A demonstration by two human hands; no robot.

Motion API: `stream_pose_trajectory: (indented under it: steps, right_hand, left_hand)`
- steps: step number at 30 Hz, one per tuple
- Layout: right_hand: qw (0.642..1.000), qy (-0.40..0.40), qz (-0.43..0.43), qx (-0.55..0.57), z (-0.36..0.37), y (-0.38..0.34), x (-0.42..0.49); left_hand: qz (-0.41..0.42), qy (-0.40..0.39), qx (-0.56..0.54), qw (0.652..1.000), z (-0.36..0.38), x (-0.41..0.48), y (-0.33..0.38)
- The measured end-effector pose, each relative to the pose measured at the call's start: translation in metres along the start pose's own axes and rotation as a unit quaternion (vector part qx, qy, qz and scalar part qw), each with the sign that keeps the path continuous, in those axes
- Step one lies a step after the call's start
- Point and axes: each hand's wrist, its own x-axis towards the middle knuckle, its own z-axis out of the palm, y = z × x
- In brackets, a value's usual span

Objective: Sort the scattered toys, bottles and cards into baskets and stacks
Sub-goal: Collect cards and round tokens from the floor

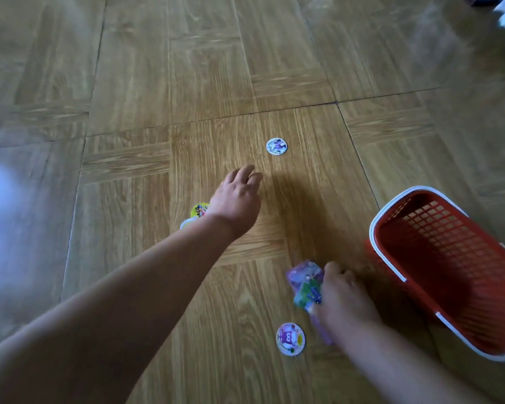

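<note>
Closest to me, my forearm is stretching in from the lower left, and the left hand (236,199) is hovering over the wooden floor (129,83), its fingers loosely bent and carrying nothing that I am seeing. It is reaching toward a white round card (276,146), which is lying flat beyond the fingertips, apart from them. Beside the wrist a yellow round card (199,210) is peeking out, and a paler card (187,223) is showing only an edge at the arm. My right hand (343,298) is gripping a blurred bundle of cards (305,282), fingers curled round it, low over the floor. A purple round card (290,339) is lying flat just left of that wrist. The red basket (449,258), white-rimmed, is sitting on the floor just right of the right hand.
</note>
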Motion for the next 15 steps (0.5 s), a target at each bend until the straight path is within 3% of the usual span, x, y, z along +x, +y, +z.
stream_pose_trajectory:
  steps: [8,15]
  right_hand:
    - [0.998,0.020,-0.025,-0.050,-0.007,0.018,0.005]
    - [0.998,0.012,-0.020,-0.053,-0.003,0.024,0.008]
  left_hand:
    - [-0.034,-0.156,0.060,0.985,0.014,0.082,0.039]
    - [-0.001,-0.139,0.098,0.985,0.023,0.055,0.040]
